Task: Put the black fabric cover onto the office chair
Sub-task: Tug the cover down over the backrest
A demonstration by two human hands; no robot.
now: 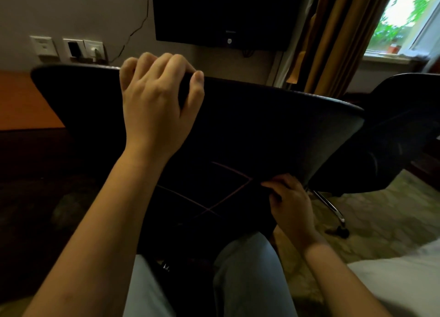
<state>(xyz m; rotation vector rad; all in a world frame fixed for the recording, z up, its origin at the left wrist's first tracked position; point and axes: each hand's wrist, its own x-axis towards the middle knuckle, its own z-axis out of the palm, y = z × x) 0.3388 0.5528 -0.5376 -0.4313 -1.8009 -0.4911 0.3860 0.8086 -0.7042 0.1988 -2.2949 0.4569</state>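
The office chair (pixel 392 135) is tipped toward me, its backrest filling the middle of the view. The black fabric cover (pixel 250 130), marked with thin red crossing lines, is stretched over the backrest. My left hand (pixel 157 97) grips the top edge of the backrest, fingers curled over it and thumb on the near side. Lower right, my right hand (pixel 289 202) pinches the cover's bottom hem beside the backrest's edge. The seat sticks out to the right, and a chrome base leg (pixel 329 207) with a castor shows under it.
An orange-brown desk (pixel 26 102) stands at left under wall sockets (pixel 69 48). A black television (pixel 223 14) hangs on the wall ahead, with brown curtains (pixel 333 37) and a window at right. My knees in light jeans (pixel 245 276) sit below the chair; a white bed edge (pixel 400 278) is at bottom right.
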